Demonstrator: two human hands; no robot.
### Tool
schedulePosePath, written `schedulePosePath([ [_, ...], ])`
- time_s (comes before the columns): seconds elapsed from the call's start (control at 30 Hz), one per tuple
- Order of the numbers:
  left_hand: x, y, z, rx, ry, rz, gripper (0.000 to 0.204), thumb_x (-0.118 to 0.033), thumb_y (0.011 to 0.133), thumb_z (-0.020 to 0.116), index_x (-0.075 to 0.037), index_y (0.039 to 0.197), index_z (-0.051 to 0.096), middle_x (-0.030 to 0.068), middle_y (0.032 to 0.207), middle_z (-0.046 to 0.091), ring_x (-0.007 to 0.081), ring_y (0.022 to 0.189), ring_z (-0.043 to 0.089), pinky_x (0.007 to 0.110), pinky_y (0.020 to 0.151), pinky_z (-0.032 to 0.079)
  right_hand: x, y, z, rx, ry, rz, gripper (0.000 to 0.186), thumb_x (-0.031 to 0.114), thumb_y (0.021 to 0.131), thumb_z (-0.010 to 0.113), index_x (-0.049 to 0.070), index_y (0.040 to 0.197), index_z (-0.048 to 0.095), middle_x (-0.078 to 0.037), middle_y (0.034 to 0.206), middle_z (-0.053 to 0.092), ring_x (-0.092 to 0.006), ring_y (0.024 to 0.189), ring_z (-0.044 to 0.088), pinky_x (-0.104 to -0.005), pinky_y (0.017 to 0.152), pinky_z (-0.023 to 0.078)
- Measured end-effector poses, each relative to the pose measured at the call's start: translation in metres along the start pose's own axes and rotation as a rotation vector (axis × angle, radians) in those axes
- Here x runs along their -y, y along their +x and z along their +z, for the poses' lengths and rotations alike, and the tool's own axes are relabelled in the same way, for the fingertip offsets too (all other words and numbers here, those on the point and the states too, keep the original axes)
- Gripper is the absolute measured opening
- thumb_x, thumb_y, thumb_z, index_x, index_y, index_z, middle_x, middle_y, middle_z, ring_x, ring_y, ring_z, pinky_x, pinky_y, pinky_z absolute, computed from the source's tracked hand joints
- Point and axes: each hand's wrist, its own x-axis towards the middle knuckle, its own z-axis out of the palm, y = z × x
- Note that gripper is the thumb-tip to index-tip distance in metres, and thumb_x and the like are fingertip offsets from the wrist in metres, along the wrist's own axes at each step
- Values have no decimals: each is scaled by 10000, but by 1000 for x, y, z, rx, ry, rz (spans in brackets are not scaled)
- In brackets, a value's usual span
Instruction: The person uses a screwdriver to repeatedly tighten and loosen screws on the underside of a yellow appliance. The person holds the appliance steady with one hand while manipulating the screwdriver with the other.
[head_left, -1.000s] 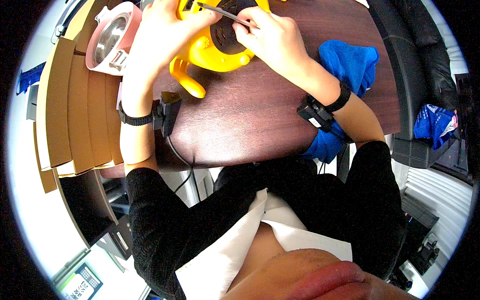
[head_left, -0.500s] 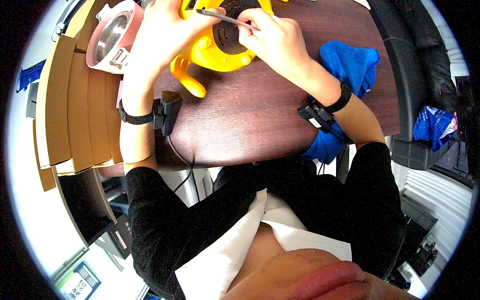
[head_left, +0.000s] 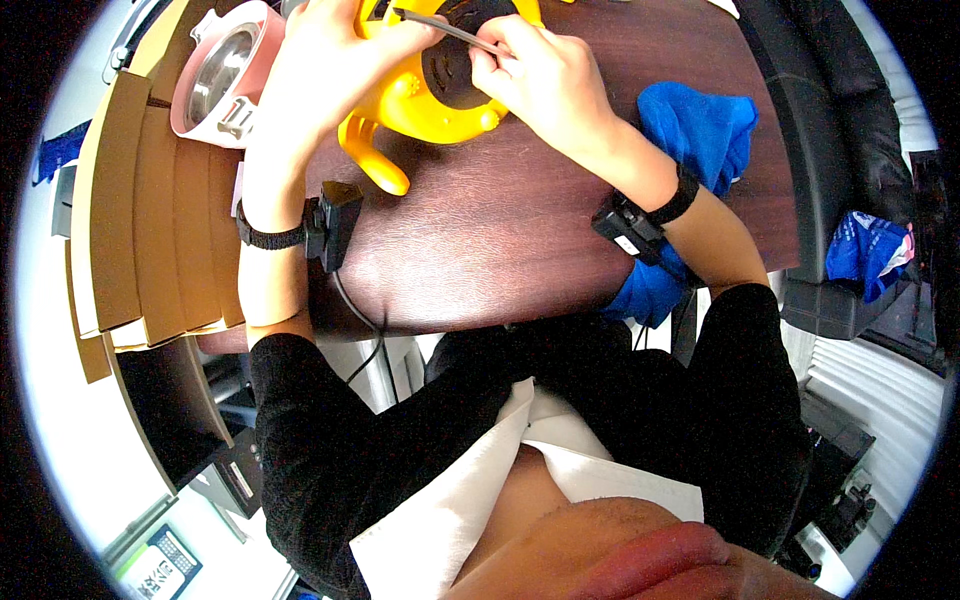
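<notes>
A yellow plastic appliance [head_left: 415,105] with a round black opening lies on the dark wooden table [head_left: 500,240], near the far edge. My left hand [head_left: 330,50] grips its left side. My right hand [head_left: 535,75] pinches a thin dark metal tool [head_left: 445,27] whose tip points left across the top of the appliance. Both wrists carry black straps with small black boxes.
A pink and white pot with a steel bowl [head_left: 215,85] stands at the far left. Flat cardboard sheets [head_left: 150,200] are stacked on the table's left side. A blue cloth [head_left: 700,130] lies at the right, and a black chair [head_left: 830,150] stands beyond it.
My right hand with the thin tool has shifted slightly up and left over the yellow appliance. My left hand keeps its hold.
</notes>
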Motion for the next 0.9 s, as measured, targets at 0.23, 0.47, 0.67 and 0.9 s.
schedulePosePath([
  [0.23, -4, 0, 0, 6, 144, -30, 729, -307, 676, 683, 60, 1272, 479, 213, 1216, 520, 295, 1148, 508, 379, 982, 414, -4, -1, 1, 29, 45, -43, 159, 159, 769, 689, 86, 845, 569, -73, 636, 624, -248, 562, 642, -357, 515, 528],
  [0.47, -13, -1, -6, 45, 2, -133, 718, -299, 705, 680, 65, 1285, 464, 208, 1234, 511, 286, 1119, 523, 364, 961, 432, -6, 0, -7, -69, 122, 265, 175, 179, 784, 697, 46, 866, 617, -90, 633, 619, -184, 550, 628, -314, 525, 503],
  [0.67, -13, -2, -11, 36, -144, -197, 720, -275, 720, 677, 67, 1308, 441, 198, 1206, 539, 260, 1082, 547, 330, 930, 457, -27, 17, -31, -17, 499, 767, 251, 162, 900, 569, -14, 1080, 567, 18, 662, 520, -53, 488, 486, -197, 457, 398],
  [0.9, -5, 0, -13, 41, -154, -222, 709, -265, 732, 672, 63, 1314, 435, 196, 1186, 559, 245, 1062, 560, 314, 913, 466, -91, -8, -33, 326, -77, 733, 297, 285, 880, 566, 1, 812, 622, -128, 617, 631, -238, 602, 667, -357, 602, 536],
])
